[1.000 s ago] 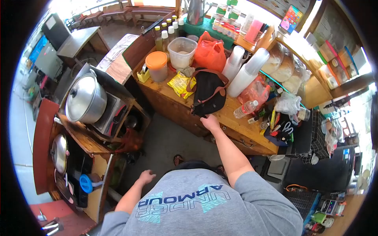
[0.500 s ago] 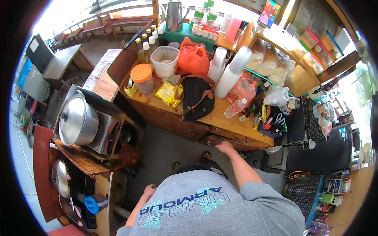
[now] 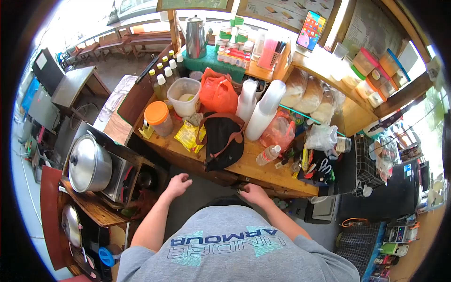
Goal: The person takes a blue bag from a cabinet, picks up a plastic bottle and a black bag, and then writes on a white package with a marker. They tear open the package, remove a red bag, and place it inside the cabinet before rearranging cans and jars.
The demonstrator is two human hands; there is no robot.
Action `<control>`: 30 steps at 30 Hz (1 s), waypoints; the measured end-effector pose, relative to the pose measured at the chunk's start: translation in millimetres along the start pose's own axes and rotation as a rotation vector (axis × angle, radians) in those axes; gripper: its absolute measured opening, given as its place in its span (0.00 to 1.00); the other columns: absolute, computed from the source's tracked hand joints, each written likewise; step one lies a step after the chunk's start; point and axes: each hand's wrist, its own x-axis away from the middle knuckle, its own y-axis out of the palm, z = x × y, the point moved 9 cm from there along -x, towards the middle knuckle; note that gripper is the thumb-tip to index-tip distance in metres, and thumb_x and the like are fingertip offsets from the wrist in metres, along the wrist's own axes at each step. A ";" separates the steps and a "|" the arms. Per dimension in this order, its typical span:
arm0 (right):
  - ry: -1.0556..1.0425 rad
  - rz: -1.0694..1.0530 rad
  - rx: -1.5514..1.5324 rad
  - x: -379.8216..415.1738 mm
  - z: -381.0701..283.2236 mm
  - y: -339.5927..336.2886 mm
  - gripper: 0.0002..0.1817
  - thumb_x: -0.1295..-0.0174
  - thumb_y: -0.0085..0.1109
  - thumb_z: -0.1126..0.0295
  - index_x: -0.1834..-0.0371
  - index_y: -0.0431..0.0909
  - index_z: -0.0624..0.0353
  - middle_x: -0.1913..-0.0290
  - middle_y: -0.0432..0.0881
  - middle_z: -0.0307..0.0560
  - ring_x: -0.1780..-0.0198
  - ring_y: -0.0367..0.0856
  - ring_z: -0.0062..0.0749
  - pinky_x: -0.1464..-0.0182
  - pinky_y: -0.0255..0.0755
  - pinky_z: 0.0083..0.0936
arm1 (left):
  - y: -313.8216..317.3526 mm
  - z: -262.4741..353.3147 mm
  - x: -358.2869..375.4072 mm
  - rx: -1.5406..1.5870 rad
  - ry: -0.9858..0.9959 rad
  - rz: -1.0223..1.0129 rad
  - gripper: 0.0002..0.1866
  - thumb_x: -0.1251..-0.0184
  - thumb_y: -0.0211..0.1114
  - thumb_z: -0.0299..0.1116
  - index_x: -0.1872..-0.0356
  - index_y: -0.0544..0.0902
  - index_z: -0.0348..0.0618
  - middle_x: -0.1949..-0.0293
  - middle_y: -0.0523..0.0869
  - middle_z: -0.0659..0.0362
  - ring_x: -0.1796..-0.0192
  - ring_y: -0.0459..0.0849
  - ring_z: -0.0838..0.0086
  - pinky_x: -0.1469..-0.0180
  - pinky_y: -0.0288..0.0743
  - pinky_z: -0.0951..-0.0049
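My left hand [image 3: 178, 184] is raised in front of the wooden counter, fingers loosely bent and apart, with nothing seen in it. Close to the counter's front edge, my right hand [image 3: 254, 194] is closed, its fingertips pinched around a small dark thing too little to make out. Above the hands, a black bag [image 3: 223, 143] with a brown strap lies on the counter [image 3: 197, 162]. Beside it are a yellow packet [image 3: 189, 136] and an orange-lidded jar [image 3: 159, 117]. A plastic water bottle [image 3: 268, 155] stands nearer the right hand.
A large lidded pot [image 3: 89, 164] sits on a stove at left. The counter also bears a red plastic bag [image 3: 218, 92], a white tub [image 3: 183, 96] and stacked plastic cups [image 3: 265, 110]. Bagged bread [image 3: 307, 94] and a phone [image 3: 311, 30] are at the back right.
My left hand has risen from beside my body to in front of the counter. My right hand has moved left and closer to my body. The view has shifted slightly.
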 end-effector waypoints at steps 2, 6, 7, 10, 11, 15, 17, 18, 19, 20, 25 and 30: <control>-0.211 0.062 0.118 -15.6 -35.2 -8.7 0.26 0.40 0.63 0.54 0.46 0.82 0.62 0.47 0.85 0.59 0.44 0.83 0.51 0.42 0.76 0.41 | -20.9 42.9 -22.2 -0.008 0.107 0.079 0.25 0.38 0.70 0.43 0.47 0.83 0.34 0.51 0.88 0.44 0.46 0.87 0.56 0.42 0.79 0.63; -0.362 -0.005 0.200 -42.7 -91.0 -23.2 0.27 0.40 0.63 0.54 0.44 0.80 0.63 0.46 0.84 0.59 0.44 0.82 0.52 0.41 0.75 0.41 | -78.8 132.4 -78.6 -0.009 0.297 0.278 0.20 0.37 0.67 0.41 0.53 0.85 0.33 0.55 0.89 0.45 0.51 0.88 0.58 0.46 0.80 0.64; -0.363 -0.004 0.199 -49.3 -97.9 -26.2 0.27 0.40 0.63 0.54 0.44 0.80 0.63 0.46 0.84 0.59 0.44 0.82 0.52 0.41 0.75 0.41 | -95.4 157.5 -95.4 0.006 0.358 0.319 0.21 0.38 0.68 0.41 0.53 0.86 0.32 0.55 0.89 0.44 0.52 0.89 0.58 0.46 0.80 0.64; -0.435 0.076 0.127 -58.4 -125.3 -37.9 0.26 0.39 0.63 0.56 0.45 0.79 0.64 0.46 0.83 0.59 0.44 0.82 0.52 0.41 0.76 0.40 | -136.9 218.1 -150.4 0.114 0.467 0.410 0.20 0.37 0.69 0.40 0.54 0.86 0.32 0.59 0.91 0.47 0.55 0.90 0.64 0.49 0.82 0.66; -0.419 0.097 0.078 -59.4 -130.6 -40.9 0.25 0.38 0.63 0.57 0.45 0.80 0.64 0.47 0.84 0.59 0.44 0.82 0.52 0.41 0.76 0.40 | -148.2 238.3 -169.9 0.149 0.489 0.407 0.19 0.37 0.69 0.40 0.54 0.86 0.33 0.59 0.91 0.47 0.55 0.90 0.64 0.50 0.82 0.67; -0.409 0.136 -0.061 -75.8 -130.4 -30.8 0.25 0.39 0.65 0.57 0.46 0.80 0.66 0.47 0.84 0.60 0.44 0.83 0.51 0.42 0.77 0.38 | -174.5 281.9 -262.5 0.160 0.487 0.538 0.26 0.41 0.71 0.47 0.50 0.85 0.35 0.54 0.89 0.44 0.46 0.87 0.56 0.42 0.78 0.62; -0.373 0.120 -0.059 -81.2 -125.0 -25.3 0.25 0.38 0.65 0.57 0.45 0.79 0.66 0.47 0.84 0.60 0.44 0.83 0.50 0.42 0.77 0.38 | -187.3 287.6 -293.4 0.089 0.491 0.886 0.27 0.41 0.71 0.47 0.48 0.84 0.36 0.53 0.88 0.43 0.44 0.85 0.54 0.40 0.77 0.61; -0.344 0.116 -0.087 -82.8 -119.9 -21.7 0.26 0.38 0.65 0.57 0.44 0.79 0.66 0.46 0.84 0.60 0.44 0.83 0.50 0.41 0.77 0.38 | -183.0 288.9 -310.6 0.037 0.497 0.897 0.24 0.40 0.71 0.48 0.52 0.86 0.37 0.57 0.90 0.47 0.48 0.87 0.56 0.43 0.78 0.60; -0.315 0.108 -0.115 -83.4 -114.2 -16.7 0.26 0.38 0.65 0.58 0.43 0.79 0.66 0.46 0.84 0.60 0.44 0.83 0.50 0.41 0.77 0.38 | -187.1 282.7 -328.1 0.039 0.502 0.879 0.24 0.40 0.71 0.48 0.52 0.86 0.37 0.57 0.90 0.47 0.48 0.87 0.56 0.43 0.78 0.60; -0.294 0.117 -0.135 -83.2 -109.0 -14.5 0.26 0.37 0.65 0.57 0.42 0.78 0.66 0.46 0.84 0.59 0.45 0.84 0.47 0.42 0.78 0.36 | -172.8 281.5 -356.1 -0.042 0.463 0.537 0.24 0.39 0.71 0.50 0.55 0.87 0.37 0.59 0.90 0.48 0.51 0.88 0.56 0.45 0.78 0.60; -0.103 0.183 -0.307 -78.4 -69.0 1.5 0.26 0.36 0.65 0.57 0.43 0.78 0.66 0.48 0.86 0.56 0.49 0.86 0.40 0.46 0.79 0.33 | -137.6 299.4 -315.1 0.377 0.480 0.168 0.22 0.35 0.67 0.50 0.68 0.88 0.36 0.72 0.90 0.52 0.65 0.89 0.64 0.58 0.79 0.63; 0.051 0.259 -0.347 -69.0 -46.7 24.9 0.28 0.38 0.67 0.55 0.42 0.79 0.65 0.50 0.86 0.55 0.51 0.86 0.40 0.47 0.79 0.32 | -99.8 313.9 -310.9 -0.060 0.646 0.215 0.20 0.34 0.65 0.46 0.67 0.89 0.36 0.69 0.90 0.49 0.67 0.88 0.68 0.63 0.78 0.65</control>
